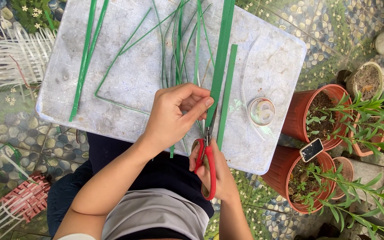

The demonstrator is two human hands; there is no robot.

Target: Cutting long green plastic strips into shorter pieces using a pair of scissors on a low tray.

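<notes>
While the wide green strap (221, 58) is lying lengthwise on the white board (67, 89), running from the far edge down toward the person, the left hand (176, 113) is pinching its near end, thumb and forefinger pressed together on the strap's left edge, other fingers curling under. The red-handled scissors (206, 160) are sitting in the right hand (218, 178), fingers closing through and around the handle loops; the blades are pointing up at the strap's near end, just below the left fingertips, and it is not clear whether they are touching it or how far apart they are standing. A second narrower green strip (227, 93) is lying just beside the strap on the right, parallel to it. Thin green slivers (178, 44) are fanning out on the board to the left of the strap, some bending into a triangle shape. Two more green strips (85, 58) are lying near the board's left side. A roll of clear tape (261, 111) is resting on the board to the right, near the edge. The board is resting across the person's lap. Terracotta pots (321, 111) with green plants are standing on the right; a small dark phone (311, 150) is propping on one pot's rim. White woven strips (21, 53) are lying at the left on the pebble-pattern floor (18, 129), a red and white woven piece (23, 198) lower left.
</notes>
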